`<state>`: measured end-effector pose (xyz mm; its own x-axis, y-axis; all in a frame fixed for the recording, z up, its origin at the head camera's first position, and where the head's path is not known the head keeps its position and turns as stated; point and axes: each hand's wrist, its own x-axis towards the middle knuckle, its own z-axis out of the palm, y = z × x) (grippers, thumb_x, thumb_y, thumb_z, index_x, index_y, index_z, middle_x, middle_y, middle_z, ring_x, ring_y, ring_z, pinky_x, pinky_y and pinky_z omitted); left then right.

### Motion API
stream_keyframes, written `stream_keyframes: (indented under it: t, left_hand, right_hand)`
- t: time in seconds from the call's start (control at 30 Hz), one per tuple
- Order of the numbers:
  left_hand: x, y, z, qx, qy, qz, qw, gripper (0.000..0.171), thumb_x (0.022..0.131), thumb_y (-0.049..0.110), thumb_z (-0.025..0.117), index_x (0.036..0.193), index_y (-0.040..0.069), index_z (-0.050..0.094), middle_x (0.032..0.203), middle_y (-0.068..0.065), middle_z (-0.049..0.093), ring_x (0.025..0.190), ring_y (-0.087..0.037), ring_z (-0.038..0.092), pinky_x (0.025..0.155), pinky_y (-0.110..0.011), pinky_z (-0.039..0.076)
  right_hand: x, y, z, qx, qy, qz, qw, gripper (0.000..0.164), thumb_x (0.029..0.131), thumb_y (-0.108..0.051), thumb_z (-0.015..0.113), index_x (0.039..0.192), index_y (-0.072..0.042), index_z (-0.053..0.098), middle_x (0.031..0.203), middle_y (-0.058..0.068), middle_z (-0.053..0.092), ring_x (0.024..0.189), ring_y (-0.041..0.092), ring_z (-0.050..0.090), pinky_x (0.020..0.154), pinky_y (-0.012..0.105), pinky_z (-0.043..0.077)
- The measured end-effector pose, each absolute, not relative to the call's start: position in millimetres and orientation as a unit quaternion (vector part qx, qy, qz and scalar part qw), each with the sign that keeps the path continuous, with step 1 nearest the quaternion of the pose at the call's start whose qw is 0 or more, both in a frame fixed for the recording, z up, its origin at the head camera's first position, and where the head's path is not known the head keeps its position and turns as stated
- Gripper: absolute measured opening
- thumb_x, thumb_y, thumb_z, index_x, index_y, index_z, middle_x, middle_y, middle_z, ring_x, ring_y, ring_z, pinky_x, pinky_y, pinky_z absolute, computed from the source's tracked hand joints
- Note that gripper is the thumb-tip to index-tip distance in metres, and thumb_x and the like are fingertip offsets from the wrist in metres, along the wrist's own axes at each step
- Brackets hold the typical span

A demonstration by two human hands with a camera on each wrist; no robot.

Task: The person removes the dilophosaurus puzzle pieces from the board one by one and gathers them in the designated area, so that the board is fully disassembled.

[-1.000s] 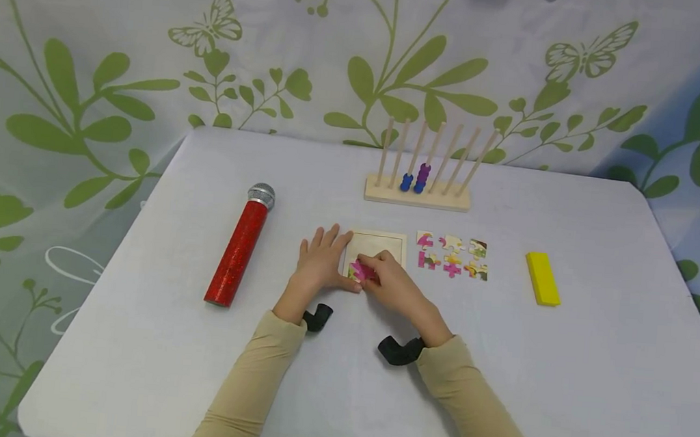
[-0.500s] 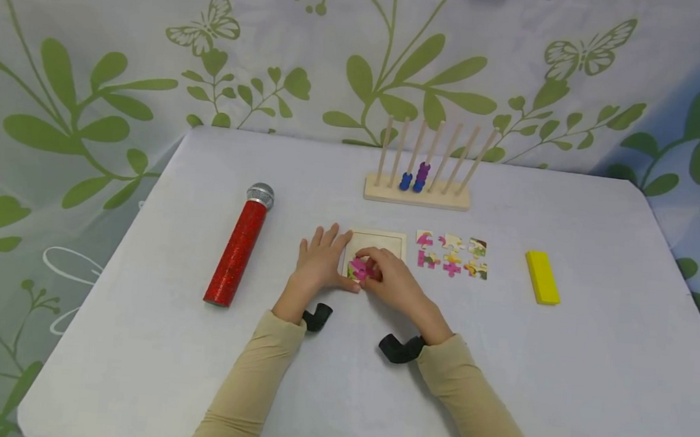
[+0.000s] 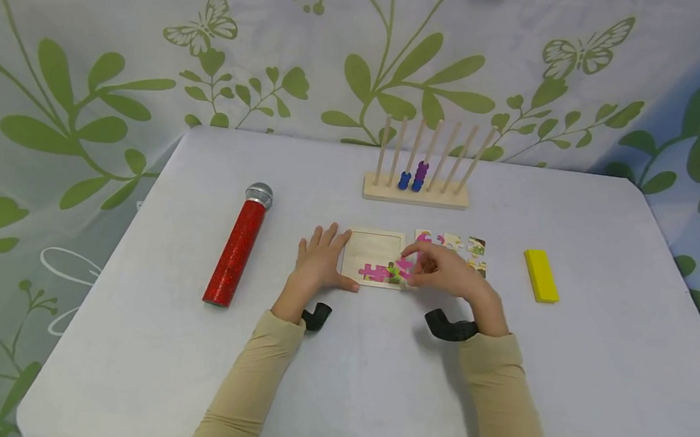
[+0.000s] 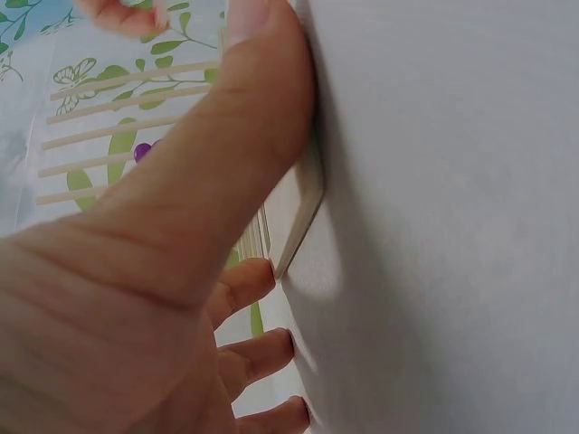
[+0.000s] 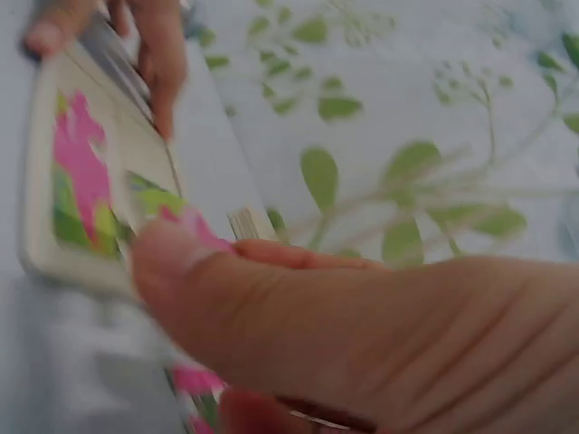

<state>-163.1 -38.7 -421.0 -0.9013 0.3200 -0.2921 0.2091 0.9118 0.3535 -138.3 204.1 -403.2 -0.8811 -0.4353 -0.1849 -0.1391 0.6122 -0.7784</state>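
Note:
A shallow wooden puzzle tray (image 3: 375,244) lies in mid-table, with pink and green puzzle pieces (image 3: 374,272) fitted along its near edge. My left hand (image 3: 318,263) is spread flat at the tray's left side; its thumb lies by the near corner and its index fingertip by the far one. Over the tray's right edge, my right hand (image 3: 447,271) pinches a pink and green jigsaw piece (image 5: 194,221) between thumb and fingers. Several loose pieces (image 3: 477,246) lie just right of the tray, partly hidden behind the right hand.
A red toy microphone (image 3: 238,251) lies to the left. Behind the tray stands a wooden peg rack (image 3: 416,192) with blue and purple beads on two pegs. Far right is a yellow block (image 3: 541,276). Black wrist mounts (image 3: 449,326) project below the hands.
My right hand has left the tray's near-left part and moved right, and now holds a jigsaw piece at the tray's right edge. The left hand stays put.

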Motion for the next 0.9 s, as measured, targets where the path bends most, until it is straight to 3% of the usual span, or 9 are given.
stream_keyframes:
  t: [0.37,0.6,0.9]
  left_hand:
    - [-164.2,-37.3,-422.7,0.132,0.962,0.155,0.184,0.109,0.058,0.051,0.079,0.145,0.018,0.022,0.150,-0.010,0.010,0.135,-0.034,0.003,0.104,-0.056,0.007]
    - [-163.4,-37.9,-422.6,0.137,0.962,0.160,0.176,0.109,0.058,0.050,0.080,0.145,0.017,0.023,0.150,-0.011,0.012,0.135,-0.035,0.004,0.103,-0.057,0.008]
    - [-164.7,-38.3,-422.0,0.135,0.961,0.154,0.186,0.109,0.059,0.053,0.078,0.145,0.018,0.021,0.150,-0.010,0.010,0.135,-0.034,0.003,0.104,-0.056,0.008]
  right_hand:
    - [-135.8,243.5,-403.7,-0.136,0.871,-0.399,0.252,0.043,0.076,-0.012,0.073,0.113,-0.003,0.053,0.071,0.008,0.052,0.060,0.019,0.046,0.057,0.029,0.040]
    - [-138.6,226.4,-401.6,-0.121,0.894,-0.377,0.211,0.042,0.078,-0.012,0.071,0.115,-0.005,0.054,0.075,0.005,0.051,0.064,0.019,0.047,0.058,0.029,0.039]
    - [-135.6,165.3,-414.1,-0.200,0.910,-0.333,0.148,0.043,0.080,-0.016,0.070,0.119,-0.004,0.057,0.090,0.007,0.055,0.075,0.017,0.050,0.068,0.030,0.044]
